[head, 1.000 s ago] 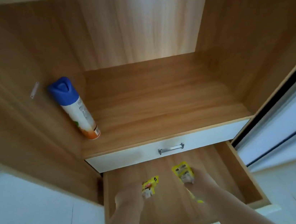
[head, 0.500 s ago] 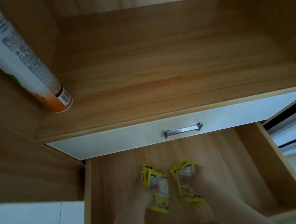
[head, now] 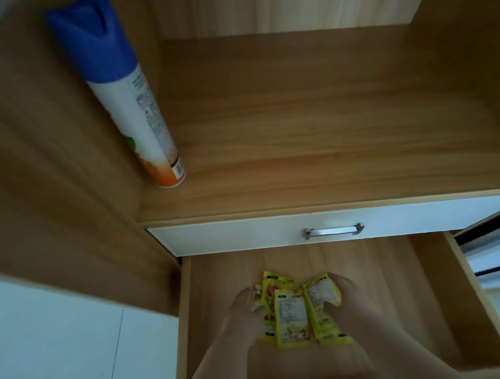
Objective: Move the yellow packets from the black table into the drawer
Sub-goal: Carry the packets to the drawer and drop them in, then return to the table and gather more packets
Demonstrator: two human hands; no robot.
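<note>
Several yellow packets (head: 290, 314) sit fanned out low inside the open wooden drawer (head: 439, 285), between my two hands. My left hand (head: 243, 316) holds the left packets, with fingers curled over their upper edge and the thumb against their side. My right hand (head: 345, 296) pinches the rightmost packet between fingers on top and thumb below. The packets' lower ends lie near the drawer floor; I cannot tell whether they touch it. The black table is out of view.
A spray can (head: 126, 103) with a blue cap stands at the left of the shelf above. Just over the open drawer is a shut white drawer with a metal handle (head: 333, 230). White floor tiles (head: 55, 342) lie to the left.
Both hands have come closer together and lower in the drawer, and the packets now spread out side by side. The view has shifted closer and to the left.
</note>
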